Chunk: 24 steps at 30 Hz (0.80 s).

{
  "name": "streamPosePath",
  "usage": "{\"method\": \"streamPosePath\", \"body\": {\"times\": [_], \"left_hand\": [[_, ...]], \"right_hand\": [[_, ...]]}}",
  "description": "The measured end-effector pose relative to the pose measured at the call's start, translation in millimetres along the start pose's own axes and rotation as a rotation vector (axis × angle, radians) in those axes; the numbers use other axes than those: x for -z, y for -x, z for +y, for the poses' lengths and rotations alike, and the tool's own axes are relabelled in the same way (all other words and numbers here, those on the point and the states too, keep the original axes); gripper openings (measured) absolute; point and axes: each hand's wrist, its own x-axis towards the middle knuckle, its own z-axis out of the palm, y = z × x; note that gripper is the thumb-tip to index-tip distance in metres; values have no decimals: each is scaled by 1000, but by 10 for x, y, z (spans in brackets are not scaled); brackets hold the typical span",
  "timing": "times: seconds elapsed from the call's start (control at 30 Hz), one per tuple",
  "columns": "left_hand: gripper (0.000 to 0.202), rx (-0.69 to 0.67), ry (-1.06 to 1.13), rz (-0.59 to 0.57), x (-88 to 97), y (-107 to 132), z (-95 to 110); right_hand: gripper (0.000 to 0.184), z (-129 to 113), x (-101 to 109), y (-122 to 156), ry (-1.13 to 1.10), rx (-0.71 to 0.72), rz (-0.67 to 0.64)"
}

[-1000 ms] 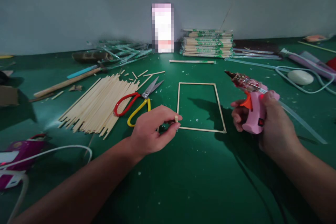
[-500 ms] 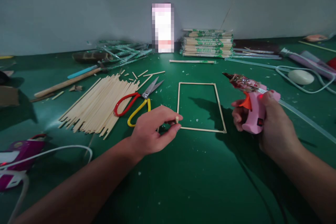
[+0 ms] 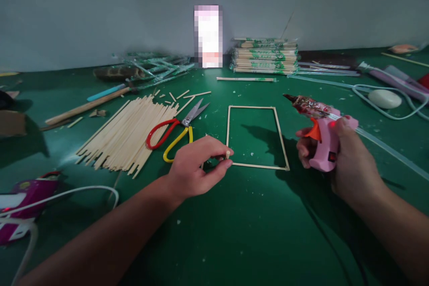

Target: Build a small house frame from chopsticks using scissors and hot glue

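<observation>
Between thumb and fingers, my left hand (image 3: 197, 165) pinches a short wooden stick (image 3: 228, 154), its end showing at the fingertips. That stick is at the near left corner of a rectangular stick frame (image 3: 258, 166) lying flat on the green table; whether they touch I cannot tell. My right hand (image 3: 348, 152) is wrapped round the handle of a pink hot glue gun (image 3: 323, 143), right of the frame. Its dark, glue-smeared nozzle points left, and a glue stick trails from its rear. Scissors (image 3: 186, 123) with red and yellow handles lie partly open beside my left hand.
Loose wooden sticks (image 3: 124, 136) lie piled on the left. Wrapped chopsticks (image 3: 264, 56) are stacked against the wall, beside a bright blurred screen (image 3: 209, 35). A purple device (image 3: 30, 201) with a white cable is at near left. A white oval object (image 3: 384, 98) lies at right.
Almost nothing differs. The stick in my left hand has shifted very slightly to the right, while my right hand holds the glue gun in nearly the same place.
</observation>
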Motion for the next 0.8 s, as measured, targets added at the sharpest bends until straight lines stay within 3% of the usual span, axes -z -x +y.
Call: {"method": "streamPosePath", "body": {"times": [0.8], "left_hand": [[6,22,21,-12,2,-12,12]], "right_hand": [[53,8,-2,-21,8,3,0]]}}
